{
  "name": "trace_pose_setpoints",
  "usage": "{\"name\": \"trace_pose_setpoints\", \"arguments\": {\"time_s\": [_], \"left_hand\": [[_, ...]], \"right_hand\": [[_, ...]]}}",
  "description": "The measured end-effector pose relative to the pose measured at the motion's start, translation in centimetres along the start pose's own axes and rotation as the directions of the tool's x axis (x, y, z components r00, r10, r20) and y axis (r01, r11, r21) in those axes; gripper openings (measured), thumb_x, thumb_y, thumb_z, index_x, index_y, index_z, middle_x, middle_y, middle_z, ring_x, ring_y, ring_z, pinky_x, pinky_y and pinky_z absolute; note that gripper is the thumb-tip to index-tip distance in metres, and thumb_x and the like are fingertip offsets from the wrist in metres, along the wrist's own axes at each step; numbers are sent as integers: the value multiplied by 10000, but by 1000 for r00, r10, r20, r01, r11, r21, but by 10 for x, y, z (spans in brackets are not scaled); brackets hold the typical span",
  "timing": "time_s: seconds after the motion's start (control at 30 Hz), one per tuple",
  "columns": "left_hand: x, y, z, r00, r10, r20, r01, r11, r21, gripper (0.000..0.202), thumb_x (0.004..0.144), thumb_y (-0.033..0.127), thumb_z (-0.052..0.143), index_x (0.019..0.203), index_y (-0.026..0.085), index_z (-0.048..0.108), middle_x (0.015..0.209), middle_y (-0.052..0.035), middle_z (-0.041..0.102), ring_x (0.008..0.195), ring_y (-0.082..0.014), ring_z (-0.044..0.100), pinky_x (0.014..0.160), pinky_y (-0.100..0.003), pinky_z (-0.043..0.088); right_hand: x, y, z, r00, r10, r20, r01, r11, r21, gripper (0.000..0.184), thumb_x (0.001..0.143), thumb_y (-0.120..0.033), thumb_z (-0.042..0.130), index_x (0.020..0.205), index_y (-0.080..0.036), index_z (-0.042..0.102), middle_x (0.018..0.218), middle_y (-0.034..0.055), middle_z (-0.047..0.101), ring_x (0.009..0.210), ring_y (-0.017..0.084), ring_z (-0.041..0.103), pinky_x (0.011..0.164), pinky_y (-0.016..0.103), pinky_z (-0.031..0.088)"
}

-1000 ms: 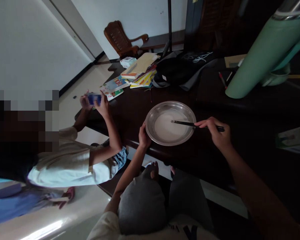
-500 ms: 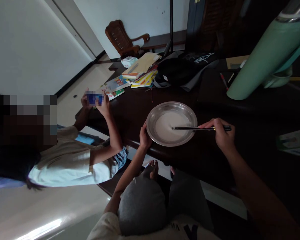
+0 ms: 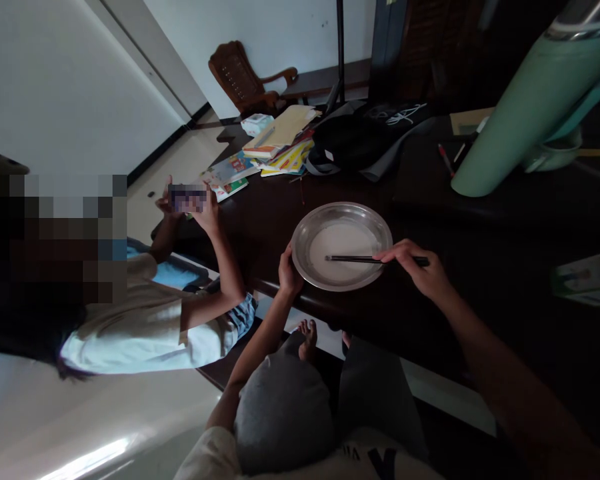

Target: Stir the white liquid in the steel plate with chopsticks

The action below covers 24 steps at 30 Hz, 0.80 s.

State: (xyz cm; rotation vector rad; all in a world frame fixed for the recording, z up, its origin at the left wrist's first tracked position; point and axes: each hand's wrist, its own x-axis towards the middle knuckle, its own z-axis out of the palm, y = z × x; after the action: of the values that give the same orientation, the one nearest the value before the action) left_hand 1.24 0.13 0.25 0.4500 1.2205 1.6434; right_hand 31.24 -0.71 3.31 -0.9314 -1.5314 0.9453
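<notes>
A round metal bowl stands near the edge of the dark table. In it lies a whitish liquid. My left hand grips the bowl's left rim, its thumb at the side and the other fingers partly hidden beneath. Dark chopsticks are held in my right hand, closed around their upper end. Their tips dip into the liquid left of the bowl's middle.
Books and papers are piled at the back beside a black bag. A green thermos stands at right, with a green-and-white carton nearer. Another person sits at left holding a phone.
My right hand has moved left, carrying the chopsticks, and their tips sit further left in the liquid. My left hand keeps its hold on the bowl.
</notes>
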Motion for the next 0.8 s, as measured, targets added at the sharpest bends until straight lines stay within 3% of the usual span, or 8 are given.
{"name": "trace_pose_setpoints", "arguments": {"time_s": [0.07,0.23,0.43,0.63,0.8], "left_hand": [[0,0,1,1000,-7,-3,7,1000,-3,152,877,377,757,790,253,772,822,-34,799,1105,-302,780,1010,-367,598],[0,-3,1,1000,-26,2,26,999,-23,154,907,365,713,891,248,812,917,-51,840,1190,-332,775,1031,-416,611],[1,-4,-1,1000,-13,-16,12,1000,-18,165,905,369,708,890,244,816,872,-38,831,1135,-316,792,1018,-392,615],[3,-6,-1,1000,-5,-19,4,998,-59,192,907,299,657,924,234,837,917,-27,855,1080,-280,800,1008,-356,605],[3,-6,-1,999,-31,-20,30,998,-53,216,935,330,662,980,229,848,921,-33,858,1110,-294,799,1017,-371,607]], "right_hand": [[1,1,-1,999,-32,-7,31,998,-58,483,1024,-750,678,820,-351,857,981,44,910,964,301,833,960,508,658],[0,1,-7,976,32,-215,-34,999,-5,569,1060,-749,616,732,-308,765,849,53,875,876,301,847,927,507,673],[0,2,0,999,-4,-51,3,1000,-22,519,1026,-755,676,794,-321,840,934,54,892,952,294,843,973,499,665],[0,2,-7,979,62,-193,-54,997,48,553,1056,-733,646,736,-307,794,840,44,874,860,294,849,930,497,672],[0,4,0,999,47,-26,-47,999,15,536,1009,-780,685,774,-323,840,937,52,899,945,300,847,996,506,664]]}}
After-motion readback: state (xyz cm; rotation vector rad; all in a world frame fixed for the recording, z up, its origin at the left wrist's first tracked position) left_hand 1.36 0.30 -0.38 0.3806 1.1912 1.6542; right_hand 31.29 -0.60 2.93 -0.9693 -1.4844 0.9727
